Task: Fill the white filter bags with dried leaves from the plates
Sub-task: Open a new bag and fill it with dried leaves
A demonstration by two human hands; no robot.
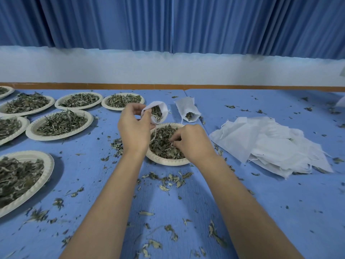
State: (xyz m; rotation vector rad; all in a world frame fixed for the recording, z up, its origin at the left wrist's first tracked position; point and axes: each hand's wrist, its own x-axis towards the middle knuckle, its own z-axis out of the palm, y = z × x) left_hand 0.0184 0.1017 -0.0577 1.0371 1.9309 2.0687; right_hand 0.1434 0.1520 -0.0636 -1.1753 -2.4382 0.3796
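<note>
My left hand (133,128) holds a white filter bag (162,111) by its rim, mouth held wide, with dried leaves inside. It hangs just above the far edge of a paper plate (165,161) full of dried leaves (162,144). My right hand (190,142) reaches into that plate, fingers curled and pinching leaves. A second filter bag (187,108) with leaves in it lies on the table behind the plate. A pile of flat white filter bags (270,143) lies to the right.
Several more paper plates of dried leaves stand at the left, such as one plate (32,128) and a near one (47,165). Loose leaf bits (168,181) are scattered over the blue table (261,202). A white wall and blue curtain stand behind.
</note>
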